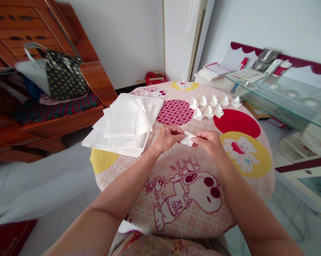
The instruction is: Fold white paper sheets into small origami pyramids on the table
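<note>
Folded paper (187,139), small and white, sits between both hands over the middle of a round table (203,225); whether it rests on the cloth or hangs just above it I cannot tell. The left hand (169,138) pinches its left end between thumb and fingers, and the right hand (209,139) grips the other end the same way, both drawn in narrow. Judging by its flat look, this piece is only partly shaped. Beyond the right hand stand what look like eight pointed paper shapes (214,101), five in a back row and three in front, which seem to be done. A pile of paper (120,119) lies to the left, loosely fanned and with sheets at odd angles, so plenty of material appears to be left. As for edges, the pile reaches the table's left rim and its near left corner seems to poke past it, a spot where a sleeve or elbow might catch. The widest exposed stretch of cloth runs between the forearms, down to the near rim by the person's lap. More cloth shows between the pile and the shapes. On the right, a glass shelf (288,99) comes near the table's far side; on the left, a wooden bench (98,83) stands apart from it.
</note>
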{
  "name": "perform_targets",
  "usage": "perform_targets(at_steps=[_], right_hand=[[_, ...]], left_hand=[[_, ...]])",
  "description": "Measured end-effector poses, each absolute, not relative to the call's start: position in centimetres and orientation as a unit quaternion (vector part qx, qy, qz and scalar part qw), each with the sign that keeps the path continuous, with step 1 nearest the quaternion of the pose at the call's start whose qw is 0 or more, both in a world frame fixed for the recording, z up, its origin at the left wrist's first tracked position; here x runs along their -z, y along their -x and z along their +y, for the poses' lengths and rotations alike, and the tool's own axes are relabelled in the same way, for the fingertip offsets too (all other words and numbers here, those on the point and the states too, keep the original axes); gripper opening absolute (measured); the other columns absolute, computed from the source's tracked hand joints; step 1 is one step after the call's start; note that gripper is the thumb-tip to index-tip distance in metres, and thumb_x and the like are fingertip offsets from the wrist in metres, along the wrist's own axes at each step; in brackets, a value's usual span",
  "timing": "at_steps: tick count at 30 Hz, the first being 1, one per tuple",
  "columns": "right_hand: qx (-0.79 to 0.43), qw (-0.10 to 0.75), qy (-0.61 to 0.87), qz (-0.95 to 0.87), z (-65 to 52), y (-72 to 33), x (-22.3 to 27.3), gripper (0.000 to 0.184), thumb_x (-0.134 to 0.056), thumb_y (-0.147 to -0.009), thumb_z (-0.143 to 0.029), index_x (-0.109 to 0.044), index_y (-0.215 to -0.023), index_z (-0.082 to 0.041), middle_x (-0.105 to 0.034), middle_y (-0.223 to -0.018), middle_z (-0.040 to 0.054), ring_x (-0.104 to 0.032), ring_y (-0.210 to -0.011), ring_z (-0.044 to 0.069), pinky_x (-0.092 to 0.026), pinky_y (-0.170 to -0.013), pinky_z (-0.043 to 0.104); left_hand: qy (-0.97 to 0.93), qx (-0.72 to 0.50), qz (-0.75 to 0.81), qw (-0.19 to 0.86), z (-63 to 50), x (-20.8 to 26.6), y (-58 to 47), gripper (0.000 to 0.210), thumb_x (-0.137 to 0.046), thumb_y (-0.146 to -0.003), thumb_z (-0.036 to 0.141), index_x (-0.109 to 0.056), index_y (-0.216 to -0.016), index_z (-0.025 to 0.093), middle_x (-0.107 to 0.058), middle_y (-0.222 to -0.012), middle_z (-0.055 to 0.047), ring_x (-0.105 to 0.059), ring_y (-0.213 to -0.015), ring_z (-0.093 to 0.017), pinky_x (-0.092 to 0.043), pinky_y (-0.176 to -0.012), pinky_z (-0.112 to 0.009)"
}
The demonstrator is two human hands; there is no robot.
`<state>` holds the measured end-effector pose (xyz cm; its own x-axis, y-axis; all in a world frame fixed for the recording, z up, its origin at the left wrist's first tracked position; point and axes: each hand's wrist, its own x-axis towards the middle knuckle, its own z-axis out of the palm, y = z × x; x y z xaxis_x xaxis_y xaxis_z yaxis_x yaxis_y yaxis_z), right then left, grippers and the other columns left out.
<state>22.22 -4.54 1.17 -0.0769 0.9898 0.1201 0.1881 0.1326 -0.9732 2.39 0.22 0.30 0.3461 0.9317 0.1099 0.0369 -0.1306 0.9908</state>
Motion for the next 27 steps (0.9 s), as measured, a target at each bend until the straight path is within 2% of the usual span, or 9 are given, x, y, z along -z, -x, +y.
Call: perform_targets(at_steps=[11,22,27], right_hand=[[-0.428,0.466,0.489,-0.601,-4.80,-22.26,-1.18,0.021,-0.075,-0.078,-0.034,-0.075,-0.062,-0.020,-0.072,-0.061,0.0023,-0.062,-0.058,0.016,-0.049,-0.061,0.029],[-0.478,0.470,0.459,-0.584,-4.22,-22.02,-0.34,0.026,-0.076,-0.079,-0.043,-0.075,-0.069,-0.019,-0.072,-0.066,0.0030,-0.064,-0.063,0.016,-0.051,-0.063,0.029],[-0.467,0.459,0.468,-0.594,-4.48,-21.99,-0.51,0.029,-0.074,-0.080,-0.043,-0.073,-0.064,-0.019,-0.071,-0.064,0.0031,-0.063,-0.062,0.016,-0.050,-0.064,0.030]], left_hand=[[-0.616,-0.409,0.359,0.570,0.32,-0.56,-2.17,0.009,-0.077,-0.068,0.022,-0.073,-0.066,0.015,-0.064,-0.056,0.002,-0.053,-0.051,-0.007,-0.039,-0.050,-0.018],[-0.621,-0.414,0.351,0.565,0.34,-0.71,-2.11,0.010,-0.077,-0.069,0.022,-0.072,-0.066,0.014,-0.063,-0.056,0.003,-0.053,-0.051,-0.007,-0.039,-0.051,-0.019],[-0.614,-0.396,0.357,0.582,0.39,-0.59,-2.13,0.010,-0.076,-0.068,0.023,-0.072,-0.066,0.014,-0.063,-0.056,0.002,-0.053,-0.052,-0.007,-0.039,-0.052,-0.020]])
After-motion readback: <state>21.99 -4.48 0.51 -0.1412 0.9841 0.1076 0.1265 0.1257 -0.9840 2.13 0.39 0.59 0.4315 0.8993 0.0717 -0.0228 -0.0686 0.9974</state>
